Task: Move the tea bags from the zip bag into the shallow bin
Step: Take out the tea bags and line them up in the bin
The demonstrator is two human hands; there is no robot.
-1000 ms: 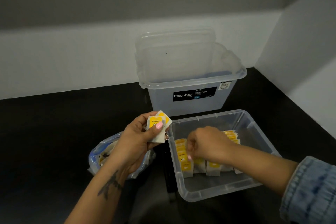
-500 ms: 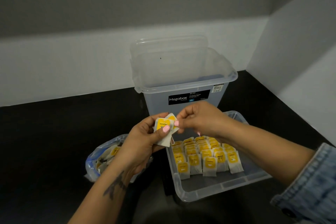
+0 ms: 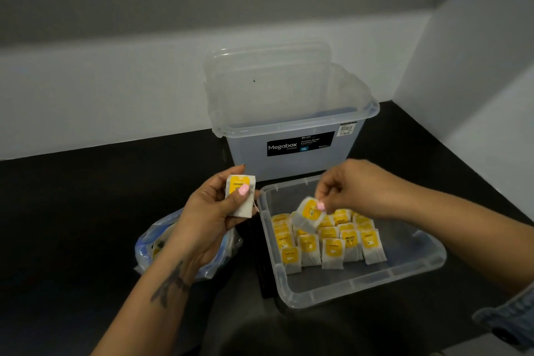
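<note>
A: Looking at the small white paper tea bag with a yellow label (image 3: 308, 215) — hanging tilted from the right hand (image 3: 351, 187), pinched at its top edge between thumb and fingertip, over the rows in the shallow clear plastic bin (image 3: 416, 267).

B: And gripping a second white tea bag with a yellow "HONEY" tag (image 3: 239, 195) in the left hand (image 3: 211, 211), thumb pressing on the label, thin string dangling off its right edge. Hovering left of the bin's near-left corner, above the counter.

A: Sitting in the bin already: several rows of yellow-labelled tea bags (image 3: 326, 240), leaning back, overlapping one another, labels facing the camera.

B: Lying beneath the left wrist: the crumpled clear zip bag with blue trim (image 3: 156, 243), more yellow showing inside, partly hidden by the forearm.

A: Standing behind the bin on the black counter (image 3: 72, 225): a tall translucent storage box with a black "Megabox" label (image 3: 291, 139), its clear lid (image 3: 268, 78) propped upright at the back against the grey wall.

B: Pointing-wise: right-hand bag's long axis slanting, top toward upper right, bottom toward lower left. Left-hand bag standing nearly upright, label end up.

A: Showing at the lower right edge: a blue denim sleeve (image 3: 511, 318).
</note>
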